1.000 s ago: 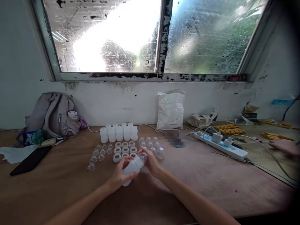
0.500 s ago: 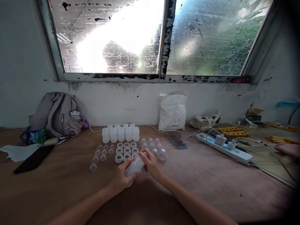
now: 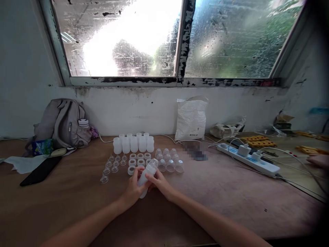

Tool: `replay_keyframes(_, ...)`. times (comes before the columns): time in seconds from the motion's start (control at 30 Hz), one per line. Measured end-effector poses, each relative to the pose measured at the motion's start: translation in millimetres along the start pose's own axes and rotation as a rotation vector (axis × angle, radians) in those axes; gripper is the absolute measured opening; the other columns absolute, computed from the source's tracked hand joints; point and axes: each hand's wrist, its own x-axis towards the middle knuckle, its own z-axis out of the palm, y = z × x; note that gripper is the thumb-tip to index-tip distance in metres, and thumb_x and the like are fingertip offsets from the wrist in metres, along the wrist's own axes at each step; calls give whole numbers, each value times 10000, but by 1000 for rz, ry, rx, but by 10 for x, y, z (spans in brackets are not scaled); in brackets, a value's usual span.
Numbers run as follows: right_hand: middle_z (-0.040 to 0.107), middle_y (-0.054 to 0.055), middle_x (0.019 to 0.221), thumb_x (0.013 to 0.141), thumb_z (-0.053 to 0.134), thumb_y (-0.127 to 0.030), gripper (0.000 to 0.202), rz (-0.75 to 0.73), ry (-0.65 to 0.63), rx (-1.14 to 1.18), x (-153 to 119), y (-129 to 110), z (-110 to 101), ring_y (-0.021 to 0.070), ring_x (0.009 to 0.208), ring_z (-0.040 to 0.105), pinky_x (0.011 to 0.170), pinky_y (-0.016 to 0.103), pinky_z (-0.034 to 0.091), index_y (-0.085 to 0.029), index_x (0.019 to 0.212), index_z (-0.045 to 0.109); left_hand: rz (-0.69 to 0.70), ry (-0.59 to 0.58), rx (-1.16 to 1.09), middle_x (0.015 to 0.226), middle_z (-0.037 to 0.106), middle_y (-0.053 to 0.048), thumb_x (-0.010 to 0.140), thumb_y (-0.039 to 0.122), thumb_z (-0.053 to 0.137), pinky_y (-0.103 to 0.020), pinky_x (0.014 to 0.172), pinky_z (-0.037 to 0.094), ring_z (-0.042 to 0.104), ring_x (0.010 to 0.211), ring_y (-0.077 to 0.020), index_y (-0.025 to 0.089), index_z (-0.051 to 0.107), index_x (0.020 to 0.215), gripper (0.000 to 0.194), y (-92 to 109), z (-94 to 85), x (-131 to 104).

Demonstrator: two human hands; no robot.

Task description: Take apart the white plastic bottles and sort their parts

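Note:
A frosted white baby bottle (image 3: pixel 150 168) is held tilted above the table, its clear domed top pointing up and to the right. My left hand (image 3: pixel 131 189) wraps around the bottle body, thumb across the near side. My right hand (image 3: pixel 162 185) is closed on the bottle from the right, with its thumb just below the clear top. Right behind the hands stand rows of white collar rings (image 3: pixel 129 170). Several clear domed caps (image 3: pixel 170 166) sit to the right of the rings, and clear teats (image 3: pixel 104 179) lie to the left. Several frosted bottles (image 3: pixel 125 145) stand at the back.
A grey backpack (image 3: pixel 60 120), green-blue packet (image 3: pixel 42 147) and black phone-like slab (image 3: pixel 41 171) lie left. At the wall stands a white plastic bag (image 3: pixel 191 120). A power strip (image 3: pixel 257 164) with cables runs along the right, near yellow parts (image 3: pixel 259 141) and another person's hand (image 3: pixel 317 160).
My right hand has slid down from the bottle's top to its body, so the clear domed top now shows. The view has shifted slightly.

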Motion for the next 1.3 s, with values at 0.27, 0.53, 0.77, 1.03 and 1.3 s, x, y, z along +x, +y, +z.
replay_keyframes(0.27,543,25,971,630,679,-285,479,-33,-154,-65,-106,-133,-43,175,877,528,713,287,450,-207,1049,460,30,-45,147,1109,481,-105,787,346,480,-374,868,395,486,1007,-222,201,345,1114,382,54,-46,-97)
replay_keyframes(0.53,550,31,984,636,673,-267,472,-126,-157,-227,-87,-67,-113,189,888,523,766,306,432,-200,1057,469,152,-78,212,1138,432,-104,803,240,454,-404,926,369,434,1070,-217,209,293,1169,401,15,-48,-129)
replay_keyframes(0.77,564,35,985,631,676,-257,476,-125,-111,-216,-91,-81,-67,177,864,532,734,292,447,-198,1058,474,211,1,323,1200,382,-121,795,250,472,-430,978,312,344,1163,-236,196,323,1136,376,-82,-9,-87)
replay_keyframes(1.03,594,83,901,650,646,-346,372,-68,78,-131,137,-703,-415,200,765,570,530,270,472,-152,945,528,236,-92,494,1381,183,-125,774,393,514,-461,974,310,209,1256,-279,235,114,1335,707,-112,-212,29)
replay_keyframes(1.3,561,36,802,539,706,-329,431,-307,448,-672,1141,-1021,-1294,195,749,531,635,314,442,-163,876,495,333,-141,892,1398,195,-80,831,297,420,-473,982,278,194,1262,-272,244,202,1330,547,-338,-247,155)
